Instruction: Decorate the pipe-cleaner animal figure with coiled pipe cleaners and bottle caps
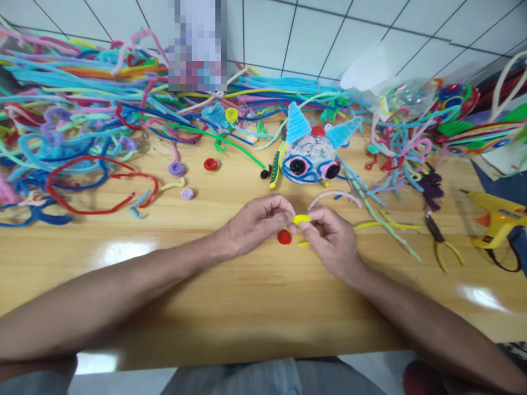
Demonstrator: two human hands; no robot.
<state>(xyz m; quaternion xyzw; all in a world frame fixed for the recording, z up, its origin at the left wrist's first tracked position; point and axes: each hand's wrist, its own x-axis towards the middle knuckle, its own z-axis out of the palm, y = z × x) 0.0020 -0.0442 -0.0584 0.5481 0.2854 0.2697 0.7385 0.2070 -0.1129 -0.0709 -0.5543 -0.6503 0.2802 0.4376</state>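
Note:
A small yellow coil (302, 219) is pinched between the fingertips of both hands above the wooden table. My left hand (263, 224) touches its left side with closed fingers. From the right, my right hand (331, 236) grips it between thumb and forefinger. A red coiled disc (284, 237) lies on the table just below the fingertips. Behind the hands sits a round figure (310, 153) with blue ears, blue-rimmed eyes and black pupils.
Heaps of coloured pipe cleaners (61, 131) cover the left and back. A red coil (211, 164) and purple coil (176, 168) lie at centre left. Pliers (441, 241) and a yellow glue gun (496, 216) are at right. The table (230, 323) ends near my lap.

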